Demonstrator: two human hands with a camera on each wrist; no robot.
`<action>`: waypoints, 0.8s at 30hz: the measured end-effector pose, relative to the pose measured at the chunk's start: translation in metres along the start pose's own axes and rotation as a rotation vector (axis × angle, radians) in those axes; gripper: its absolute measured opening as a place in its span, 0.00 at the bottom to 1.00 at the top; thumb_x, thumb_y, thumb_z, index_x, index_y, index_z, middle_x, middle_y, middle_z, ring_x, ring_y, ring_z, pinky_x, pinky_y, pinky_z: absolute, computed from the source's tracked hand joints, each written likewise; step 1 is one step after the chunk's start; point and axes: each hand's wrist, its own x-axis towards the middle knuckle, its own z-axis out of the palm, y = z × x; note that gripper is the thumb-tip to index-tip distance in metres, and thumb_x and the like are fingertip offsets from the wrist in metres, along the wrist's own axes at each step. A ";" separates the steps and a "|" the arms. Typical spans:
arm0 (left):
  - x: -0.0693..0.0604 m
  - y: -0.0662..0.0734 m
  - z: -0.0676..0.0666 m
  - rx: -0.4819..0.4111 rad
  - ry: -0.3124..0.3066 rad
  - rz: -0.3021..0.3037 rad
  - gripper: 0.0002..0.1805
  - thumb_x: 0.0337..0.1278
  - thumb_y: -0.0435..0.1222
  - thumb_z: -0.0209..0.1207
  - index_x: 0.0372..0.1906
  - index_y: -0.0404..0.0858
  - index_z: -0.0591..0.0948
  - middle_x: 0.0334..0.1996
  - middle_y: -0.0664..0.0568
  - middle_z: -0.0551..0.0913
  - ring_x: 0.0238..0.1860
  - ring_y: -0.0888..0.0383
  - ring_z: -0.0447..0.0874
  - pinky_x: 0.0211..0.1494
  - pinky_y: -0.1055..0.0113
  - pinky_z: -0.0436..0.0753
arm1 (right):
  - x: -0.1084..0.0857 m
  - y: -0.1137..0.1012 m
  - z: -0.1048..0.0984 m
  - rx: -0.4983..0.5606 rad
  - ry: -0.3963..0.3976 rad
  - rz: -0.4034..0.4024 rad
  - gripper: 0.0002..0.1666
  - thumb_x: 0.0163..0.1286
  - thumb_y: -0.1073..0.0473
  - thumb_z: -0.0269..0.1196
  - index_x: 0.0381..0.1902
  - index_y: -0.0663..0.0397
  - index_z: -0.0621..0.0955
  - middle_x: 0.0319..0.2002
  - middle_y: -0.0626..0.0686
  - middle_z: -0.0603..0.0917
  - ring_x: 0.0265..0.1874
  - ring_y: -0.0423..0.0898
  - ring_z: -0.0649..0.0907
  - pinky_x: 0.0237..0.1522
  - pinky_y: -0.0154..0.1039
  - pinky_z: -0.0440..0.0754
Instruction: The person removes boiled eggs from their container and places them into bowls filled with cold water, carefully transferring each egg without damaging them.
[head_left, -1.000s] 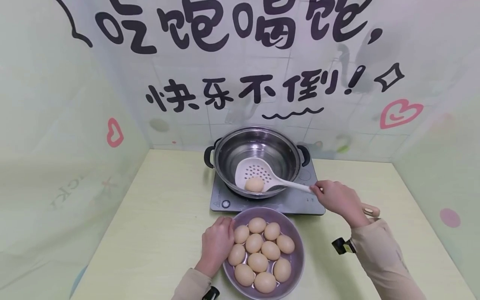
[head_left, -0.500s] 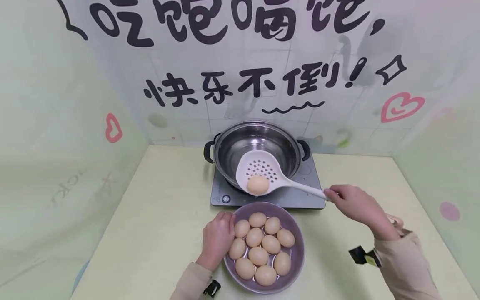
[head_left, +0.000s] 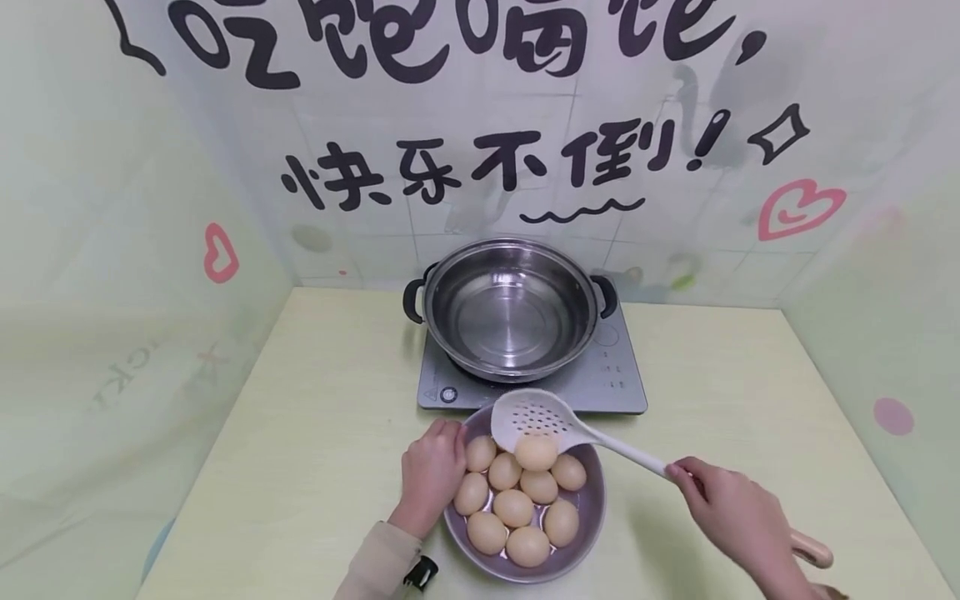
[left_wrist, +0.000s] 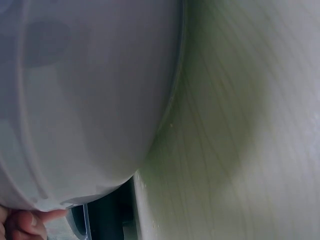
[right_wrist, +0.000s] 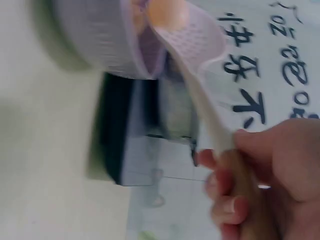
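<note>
My left hand (head_left: 433, 475) grips the left rim of a purple-grey bowl (head_left: 592, 512) holding several brown eggs. In the left wrist view the bowl's outer wall (left_wrist: 90, 110) fills much of the picture, with fingertips (left_wrist: 30, 223) at its rim. My right hand (head_left: 738, 512) holds a white slotted skimmer (head_left: 525, 410) by its handle, whose brown grip (right_wrist: 250, 200) shows in the right wrist view. One egg (head_left: 537, 452) rests at the near edge of the skimmer's head, over the far part of the bowl. Some eggs behind it are hidden.
A steel pot (head_left: 461, 350) with black side handles stands behind the bowl on a grey induction cooktop (head_left: 622, 393). No eggs show in the pot. Printed curtains surround the pale wooden table (head_left: 330, 417) at the back and sides.
My right hand has drawn the skimmer with its egg out of the pot, toward me and over the bowl. My left hand has stayed on the bowl's rim.
</note>
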 end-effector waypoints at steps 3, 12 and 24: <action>0.000 0.000 0.000 -0.001 -0.001 0.001 0.08 0.54 0.37 0.58 0.27 0.36 0.81 0.22 0.51 0.76 0.13 0.51 0.75 0.13 0.62 0.72 | -0.005 0.001 0.017 -0.076 0.353 -0.226 0.23 0.70 0.44 0.47 0.27 0.51 0.80 0.13 0.41 0.67 0.09 0.34 0.57 0.09 0.30 0.53; 0.003 0.001 0.000 0.000 -0.005 0.002 0.08 0.54 0.37 0.57 0.28 0.36 0.81 0.21 0.52 0.76 0.13 0.51 0.75 0.13 0.62 0.72 | -0.001 0.005 0.028 -0.072 0.736 -0.457 0.23 0.69 0.48 0.50 0.24 0.58 0.81 0.14 0.44 0.71 0.08 0.36 0.61 0.08 0.30 0.52; 0.001 0.000 0.003 0.007 0.003 0.001 0.07 0.53 0.37 0.58 0.27 0.37 0.81 0.21 0.53 0.75 0.13 0.50 0.74 0.12 0.61 0.71 | 0.026 0.035 0.033 0.903 -0.111 0.454 0.21 0.73 0.59 0.43 0.49 0.76 0.69 0.21 0.49 0.73 0.14 0.38 0.68 0.17 0.32 0.68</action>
